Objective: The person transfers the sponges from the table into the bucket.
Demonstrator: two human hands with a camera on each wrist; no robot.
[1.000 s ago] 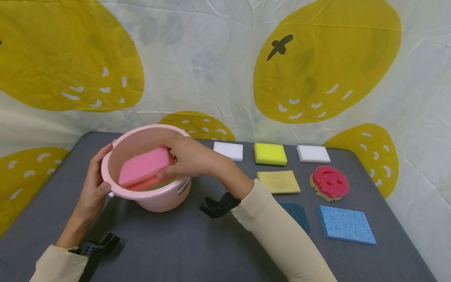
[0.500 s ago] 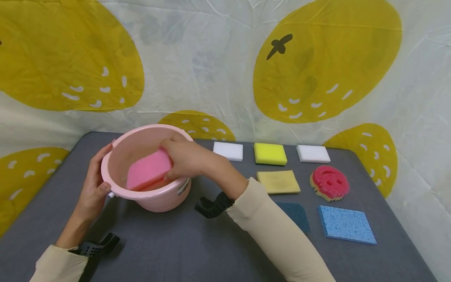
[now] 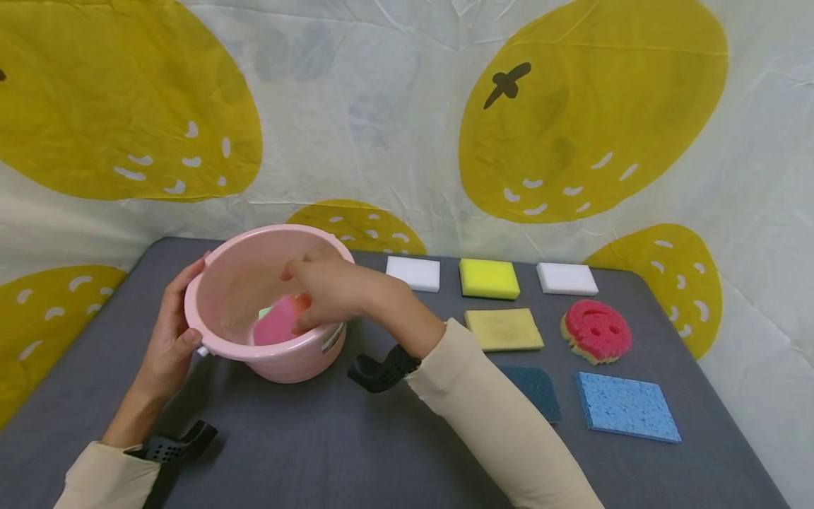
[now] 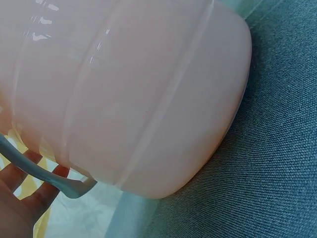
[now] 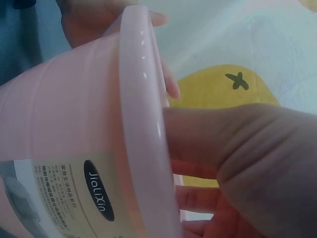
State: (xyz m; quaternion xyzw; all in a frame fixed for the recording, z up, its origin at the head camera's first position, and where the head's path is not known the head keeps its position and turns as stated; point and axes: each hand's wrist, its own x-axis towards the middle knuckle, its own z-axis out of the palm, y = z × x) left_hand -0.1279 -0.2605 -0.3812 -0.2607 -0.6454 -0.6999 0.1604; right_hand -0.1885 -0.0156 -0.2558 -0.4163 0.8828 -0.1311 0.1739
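Note:
A pink bucket (image 3: 216,339) stands on the left of the table, leaning a little. My left hand (image 3: 170,336) grips its rim from the left side; in the left wrist view the fingers (image 4: 42,198) show behind the grey handle (image 4: 47,173). Over the right rim reaches my right hand (image 3: 331,286), its fingers spread loosely inside the bucket. Just below them lies a pink sponge (image 3: 273,325), with a bit of orange and a light green corner showing beside it. The right wrist view shows the labelled bucket wall (image 5: 89,109), while the fingertips there are hidden behind the rim.
Right of the bucket sit two white sponges (image 3: 413,273) (image 3: 567,278), a bright yellow sponge (image 3: 489,278), a pale yellow one (image 3: 504,329), a red smiley-face sponge (image 3: 596,330) and a blue sponge (image 3: 627,406). The right sleeve partly covers a dark teal pad (image 3: 534,392).
The pink sponge has gone down and to the right inside the bucket, and the right hand's fingers have spread off it. The left hand stays on the rim.

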